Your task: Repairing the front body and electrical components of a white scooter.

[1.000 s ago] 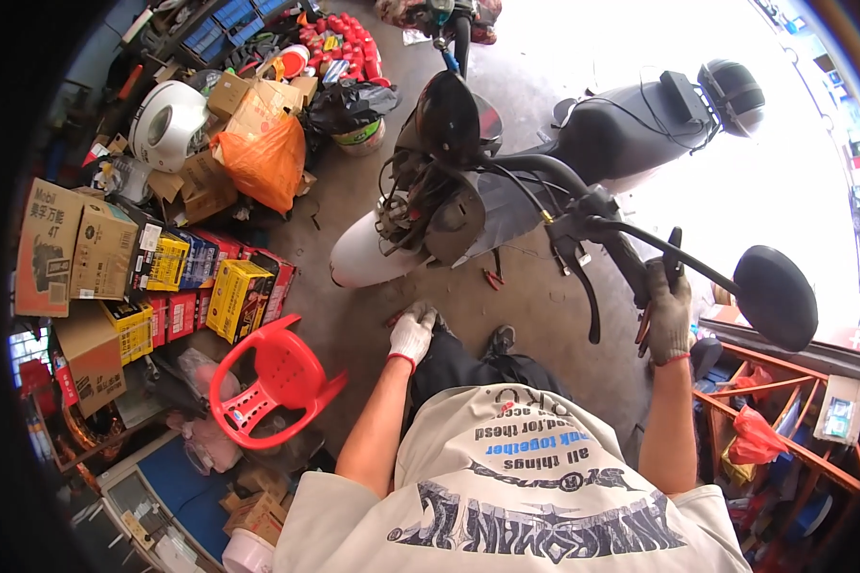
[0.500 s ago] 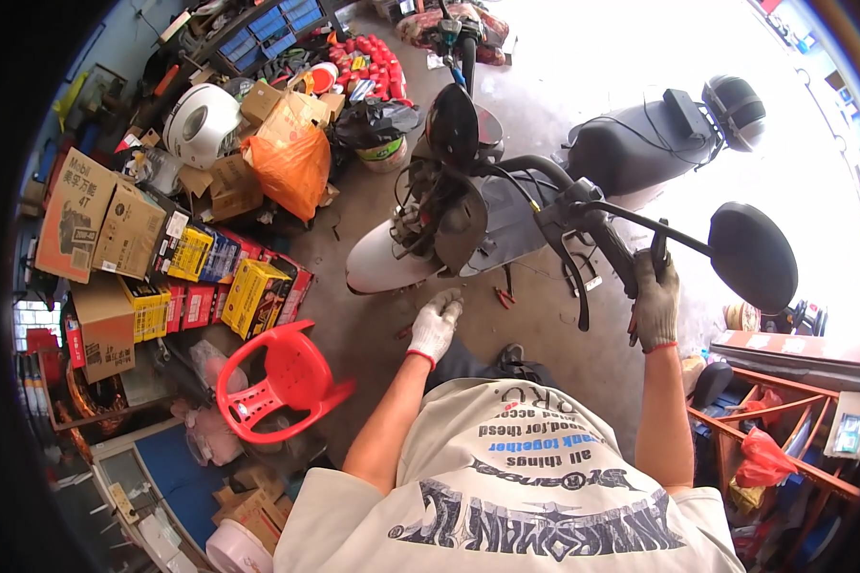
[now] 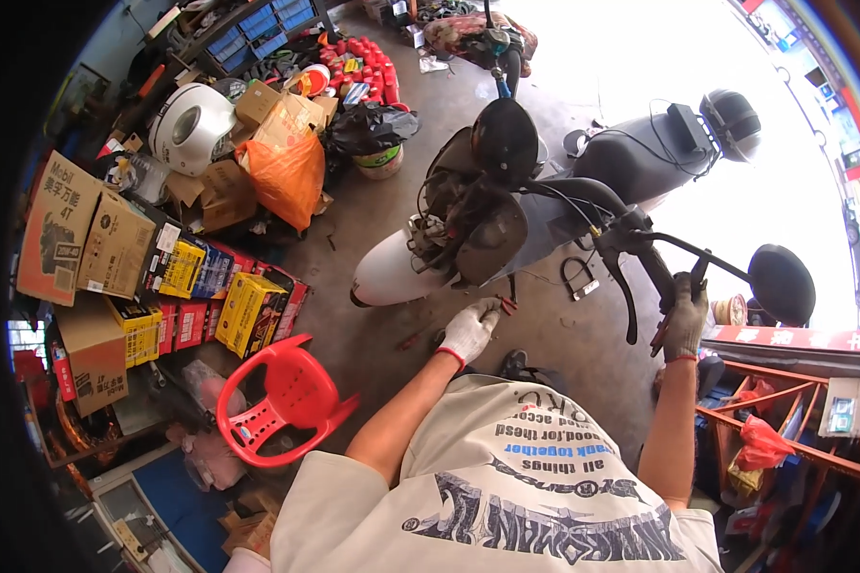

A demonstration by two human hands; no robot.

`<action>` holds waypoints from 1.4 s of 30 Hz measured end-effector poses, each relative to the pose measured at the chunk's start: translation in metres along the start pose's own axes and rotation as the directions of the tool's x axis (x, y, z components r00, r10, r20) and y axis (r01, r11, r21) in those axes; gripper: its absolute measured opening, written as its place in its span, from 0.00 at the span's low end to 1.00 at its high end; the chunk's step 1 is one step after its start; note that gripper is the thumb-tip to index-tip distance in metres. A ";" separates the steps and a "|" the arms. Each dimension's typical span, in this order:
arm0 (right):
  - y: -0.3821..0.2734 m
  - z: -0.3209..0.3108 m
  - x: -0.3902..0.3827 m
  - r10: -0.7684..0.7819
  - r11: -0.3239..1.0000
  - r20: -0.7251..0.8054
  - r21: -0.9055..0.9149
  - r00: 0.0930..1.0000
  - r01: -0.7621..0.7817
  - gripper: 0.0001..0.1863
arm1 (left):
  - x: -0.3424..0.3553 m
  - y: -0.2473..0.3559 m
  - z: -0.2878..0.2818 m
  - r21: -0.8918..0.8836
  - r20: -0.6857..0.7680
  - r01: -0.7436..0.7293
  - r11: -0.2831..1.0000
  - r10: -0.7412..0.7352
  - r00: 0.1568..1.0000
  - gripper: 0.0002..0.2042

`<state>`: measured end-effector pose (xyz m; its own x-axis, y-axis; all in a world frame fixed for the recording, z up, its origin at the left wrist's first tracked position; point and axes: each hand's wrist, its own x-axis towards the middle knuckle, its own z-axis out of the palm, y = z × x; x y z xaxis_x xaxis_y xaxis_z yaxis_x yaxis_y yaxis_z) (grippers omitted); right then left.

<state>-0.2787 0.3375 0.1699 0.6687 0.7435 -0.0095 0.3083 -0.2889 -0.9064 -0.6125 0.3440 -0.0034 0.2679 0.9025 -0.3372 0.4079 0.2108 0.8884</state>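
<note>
A grey scooter [image 3: 506, 234] stands in front of me, with wiring and parts exposed in its front headlight area [image 3: 440, 224]. My right hand [image 3: 685, 313], in a dirty work glove, is closed round a slim dark tool [image 3: 700, 270] beside the handlebar grip [image 3: 656, 277]; its exact kind is unclear. Below the scooter's front, my left hand [image 3: 473, 329] wears a white glove with its fingers drawn together. Whatever those fingers may hold is too small to make out. Red-handled pliers [image 3: 508, 307] lie on the floor just beyond it.
A red plastic chair [image 3: 291, 396] stands at my left, near stacked cartons [image 3: 115, 248] and yellow boxes [image 3: 253, 313]. An orange bag [image 3: 282, 181] and a white helmet [image 3: 189, 129] lie farther back. On the right is a rusty metal rack [image 3: 784, 415]. A U-shaped lock [image 3: 580, 280] lies on the floor.
The view has shifted, and the scooter's handlebar and front appear turned to the right. My right hand has moved right with the handlebar. My left hand has moved right, nearer the pliers.
</note>
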 end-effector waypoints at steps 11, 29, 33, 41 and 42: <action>-0.015 0.007 -0.012 0.084 0.988 -0.159 -0.118 0.984 -0.103 0.17 | 0.010 0.001 -0.034 0.036 0.193 0.026 0.999 -0.032 0.981 0.15; 0.108 -0.014 -0.131 0.672 0.679 -0.133 0.504 0.729 -0.534 0.14 | 0.019 -0.021 -0.085 -0.061 0.187 0.134 0.989 -0.120 0.975 0.18; 0.115 -0.011 -0.139 0.707 0.625 -0.094 0.548 0.701 -0.556 0.13 | 0.026 -0.003 -0.076 -0.055 0.180 0.056 0.997 -0.045 0.983 0.17; 0.104 -0.006 -0.140 0.689 0.624 -0.076 0.568 0.721 -0.536 0.12 | 0.033 0.015 -0.057 -0.060 0.225 -0.047 0.997 0.060 0.973 0.14; 0.104 -0.007 -0.141 0.690 0.627 -0.084 0.565 0.719 -0.536 0.12 | 0.032 0.021 -0.056 -0.083 0.208 -0.093 0.992 0.108 0.972 0.11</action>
<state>-0.3359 0.1983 0.0804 0.7506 0.2843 -0.5965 -0.5473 -0.2383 -0.8023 -0.6438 0.3978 0.0222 0.4866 0.8218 -0.2963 0.3076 0.1563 0.9386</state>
